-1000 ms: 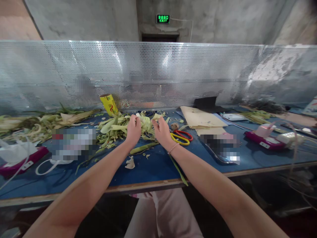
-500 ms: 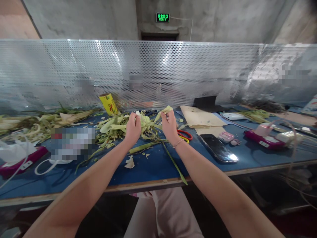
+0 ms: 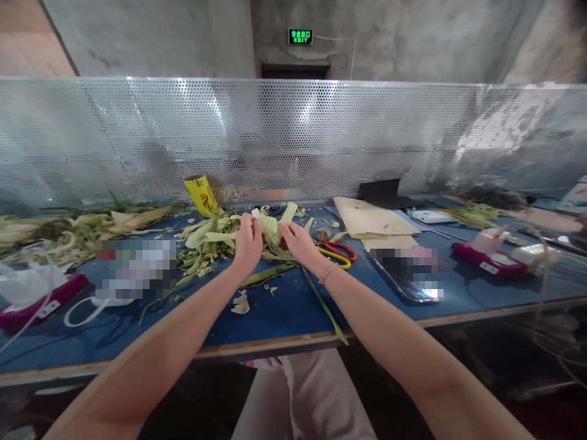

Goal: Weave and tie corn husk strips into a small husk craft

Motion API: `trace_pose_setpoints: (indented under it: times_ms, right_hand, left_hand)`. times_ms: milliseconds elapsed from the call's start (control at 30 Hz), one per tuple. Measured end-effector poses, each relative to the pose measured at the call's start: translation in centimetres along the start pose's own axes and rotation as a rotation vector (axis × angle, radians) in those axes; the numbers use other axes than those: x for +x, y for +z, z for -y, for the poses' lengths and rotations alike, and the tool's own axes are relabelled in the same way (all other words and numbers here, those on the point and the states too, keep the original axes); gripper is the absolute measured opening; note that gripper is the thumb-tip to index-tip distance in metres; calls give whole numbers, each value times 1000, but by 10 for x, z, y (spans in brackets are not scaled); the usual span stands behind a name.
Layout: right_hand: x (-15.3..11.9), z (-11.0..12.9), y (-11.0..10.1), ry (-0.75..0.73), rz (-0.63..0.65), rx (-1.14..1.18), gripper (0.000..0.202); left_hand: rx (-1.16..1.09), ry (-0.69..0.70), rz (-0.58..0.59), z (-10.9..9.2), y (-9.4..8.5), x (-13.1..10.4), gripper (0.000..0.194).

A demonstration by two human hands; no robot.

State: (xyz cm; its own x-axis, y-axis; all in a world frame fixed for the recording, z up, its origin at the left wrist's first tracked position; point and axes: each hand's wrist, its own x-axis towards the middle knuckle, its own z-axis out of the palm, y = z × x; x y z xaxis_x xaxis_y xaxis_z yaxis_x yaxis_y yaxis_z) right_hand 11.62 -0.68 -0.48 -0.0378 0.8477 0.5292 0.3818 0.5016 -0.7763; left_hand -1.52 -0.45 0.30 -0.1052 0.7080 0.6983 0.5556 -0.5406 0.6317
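Observation:
Over the middle of the blue table, my left hand (image 3: pixel 249 245) is closed around a pale green bundle of corn husk (image 3: pixel 268 225). Pinched in the fingers of my right hand (image 3: pixel 300 245) is a broad husk strip (image 3: pixel 289 212), its end sticking up above the thumb. The two hands are close together, and the strip meets the bundle between them. A heap of husk pieces (image 3: pixel 208 241) lies left of my left hand. Just right of my right hand are red and yellow loop handles (image 3: pixel 346 249), apparently of scissors, and a small brown roll (image 3: pixel 323 234).
A yellow tube (image 3: pixel 200 194) stands tilted by the perforated metal screen (image 3: pixel 293 128). Brown paper (image 3: pixel 373 217) and a dark phone (image 3: pixel 401 278) lie to the right. Purple power strips (image 3: pixel 488 261) with cables sit on both sides. A long green stalk (image 3: pixel 324 305) reaches the front edge.
My right hand has moved left, bringing its husk strip up against the bundle in my left hand. The left hand has barely moved. The brown roll now shows.

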Motion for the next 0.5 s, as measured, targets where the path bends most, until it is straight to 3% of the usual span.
trace_pose_setpoints:
  times_ms: [133,267,367,500]
  right_hand:
    - [-2,2,11,191,55,323,32]
    - [-4,3,16,247,168,662,30]
    - [-3,1,17,251,184,687,29]
    - [-1,-4,16,135,127,540,25]
  left_hand:
    - [-5,15,-61,-2,1,-1,18]
    - [-127,-68,-46,-3,3,-1,18]
    - [-391,-219,17,-2,8,0,22]
    - [-638,-358,98,1,14,0,31]
